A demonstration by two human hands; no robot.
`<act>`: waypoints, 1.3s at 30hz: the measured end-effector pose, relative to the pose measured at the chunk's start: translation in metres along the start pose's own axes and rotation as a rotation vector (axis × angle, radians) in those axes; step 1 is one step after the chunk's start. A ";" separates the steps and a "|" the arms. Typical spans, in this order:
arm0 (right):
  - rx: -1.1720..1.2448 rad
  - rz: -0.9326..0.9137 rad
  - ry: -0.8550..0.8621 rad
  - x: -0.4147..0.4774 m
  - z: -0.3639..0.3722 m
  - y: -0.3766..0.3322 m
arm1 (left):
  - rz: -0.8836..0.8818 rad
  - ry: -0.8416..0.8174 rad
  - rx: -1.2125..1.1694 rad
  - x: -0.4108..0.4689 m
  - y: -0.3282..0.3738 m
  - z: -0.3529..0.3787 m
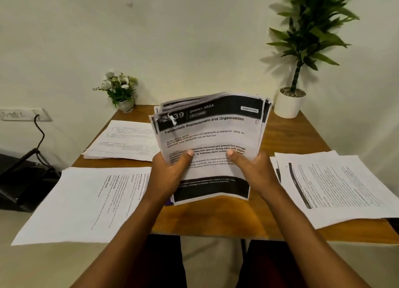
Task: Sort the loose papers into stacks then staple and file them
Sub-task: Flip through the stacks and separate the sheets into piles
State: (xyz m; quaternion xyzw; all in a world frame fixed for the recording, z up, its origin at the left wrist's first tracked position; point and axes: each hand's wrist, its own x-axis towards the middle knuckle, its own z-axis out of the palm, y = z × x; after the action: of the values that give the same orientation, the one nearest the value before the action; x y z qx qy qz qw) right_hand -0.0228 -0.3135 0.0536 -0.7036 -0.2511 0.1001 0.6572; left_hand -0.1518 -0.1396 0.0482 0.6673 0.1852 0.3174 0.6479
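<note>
I hold a thick bundle of printed papers [210,134] upright above the middle of the wooden table [218,216]. The top sheet has black bands and the heading "Tablecloth Replacement and Organization". My left hand [172,171] grips the bundle's lower left side, thumb on the front. My right hand [252,169] grips its lower right side, thumb also on the front. Three stacks lie flat on the table: one at the near left [86,201], one at the far left [125,140], one at the right [332,188].
A small pot of white flowers [121,91] stands at the table's back left corner. A tall green plant in a white pot [290,103] stands at the back right. A wall socket with a black cable [38,132] and a dark object [21,179] are at the left.
</note>
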 end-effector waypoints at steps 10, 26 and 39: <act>0.018 0.122 0.034 0.001 0.004 0.027 | -0.126 -0.009 0.029 0.000 -0.019 0.004; 0.138 0.189 0.027 -0.006 -0.002 0.032 | -0.286 0.257 -0.053 -0.006 -0.051 0.007; 0.390 0.245 0.106 -0.002 -0.002 0.003 | -0.233 0.012 -0.518 0.005 -0.012 -0.014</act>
State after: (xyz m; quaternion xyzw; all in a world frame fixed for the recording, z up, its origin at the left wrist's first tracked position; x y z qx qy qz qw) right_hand -0.0232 -0.3162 0.0500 -0.5928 -0.1051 0.1886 0.7759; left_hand -0.1551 -0.1248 0.0364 0.4519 0.1773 0.2815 0.8277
